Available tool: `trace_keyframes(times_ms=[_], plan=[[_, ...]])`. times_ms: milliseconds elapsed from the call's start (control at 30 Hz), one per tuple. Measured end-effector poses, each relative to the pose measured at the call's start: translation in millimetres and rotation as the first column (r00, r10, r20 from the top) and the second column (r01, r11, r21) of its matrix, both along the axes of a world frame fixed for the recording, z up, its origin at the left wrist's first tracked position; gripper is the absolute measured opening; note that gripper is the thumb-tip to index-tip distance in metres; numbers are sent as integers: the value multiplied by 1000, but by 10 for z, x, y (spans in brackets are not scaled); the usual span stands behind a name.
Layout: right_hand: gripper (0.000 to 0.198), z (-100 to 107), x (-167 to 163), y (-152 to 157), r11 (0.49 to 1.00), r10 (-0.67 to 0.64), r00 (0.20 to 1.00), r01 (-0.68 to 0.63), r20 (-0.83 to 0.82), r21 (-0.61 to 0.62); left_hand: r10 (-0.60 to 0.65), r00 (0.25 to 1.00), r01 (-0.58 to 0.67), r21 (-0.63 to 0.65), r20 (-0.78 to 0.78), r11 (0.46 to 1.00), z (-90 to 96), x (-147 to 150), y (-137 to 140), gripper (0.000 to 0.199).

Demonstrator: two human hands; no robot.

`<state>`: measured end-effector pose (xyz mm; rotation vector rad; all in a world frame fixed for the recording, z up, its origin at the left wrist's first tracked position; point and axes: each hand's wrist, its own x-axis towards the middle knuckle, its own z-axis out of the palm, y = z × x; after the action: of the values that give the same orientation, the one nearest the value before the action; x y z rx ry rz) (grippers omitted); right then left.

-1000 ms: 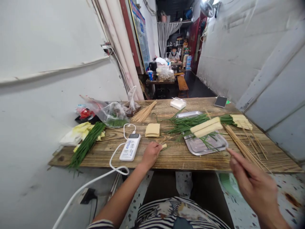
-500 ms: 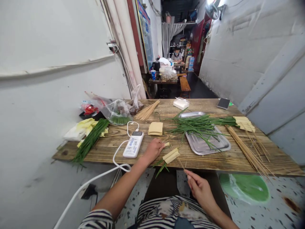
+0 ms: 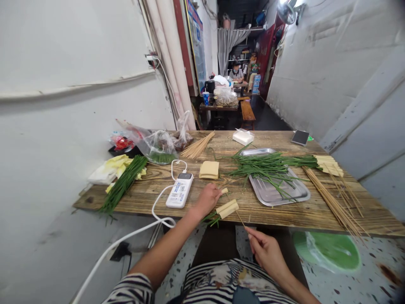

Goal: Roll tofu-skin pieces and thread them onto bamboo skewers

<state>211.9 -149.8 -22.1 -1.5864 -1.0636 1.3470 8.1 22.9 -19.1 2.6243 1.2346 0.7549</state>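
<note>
My left hand point(image 3: 209, 200) rests at the front of the table, its fingers closed on a small pale-yellow tofu-skin roll point(image 3: 224, 191). Just below that, two similar rolls point(image 3: 227, 208) lie side by side, with green chive ends point(image 3: 212, 218) sticking out at their left. Between thumb and fingers, my right hand point(image 3: 261, 245) pinches the near end of a thin bamboo skewer point(image 3: 241, 218), which runs up to the paired rolls. Whether its tip reaches the roll in my left hand is hidden. A stack of square tofu-skin sheets point(image 3: 209, 169) sits beyond my left hand.
Loose chives point(image 3: 261, 164) lie across a metal tray point(image 3: 275, 198). Skewers point(image 3: 332, 202) and finished-looking rolls point(image 3: 329, 164) are at the right. A white power bank point(image 3: 179, 191), its cable, a chive bundle point(image 3: 125, 181) and plastic bags point(image 3: 158, 145) occupy the left. A person point(image 3: 236, 72) sits far back.
The view has shifted slightly. The chive ends by the paired rolls hang less far over the table edge. Both hands keep nearly the same place and grip.
</note>
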Motion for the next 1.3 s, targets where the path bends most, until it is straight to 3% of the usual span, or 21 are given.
trace_keyframes(times_ms=[167, 767, 1100, 1300], plan=[[58, 24, 35, 8, 995, 35, 992, -45, 121, 87, -2, 1000, 1, 3, 23, 1000, -1, 6, -14, 29], [63, 10, -39, -24, 994, 4, 995, -14, 97, 108, 21, 999, -21, -8, 31, 1000, 29, 33, -34, 25], [53, 51, -67, -24, 977, -42, 986, 7, 161, 213, 14, 998, -13, -14, 69, 1000, 33, 18, -31, 30], [51, 30, -92, -16, 976, -22, 983, -19, 185, 216, 4, 997, -2, -23, 81, 1000, 24, 13, -22, 31]])
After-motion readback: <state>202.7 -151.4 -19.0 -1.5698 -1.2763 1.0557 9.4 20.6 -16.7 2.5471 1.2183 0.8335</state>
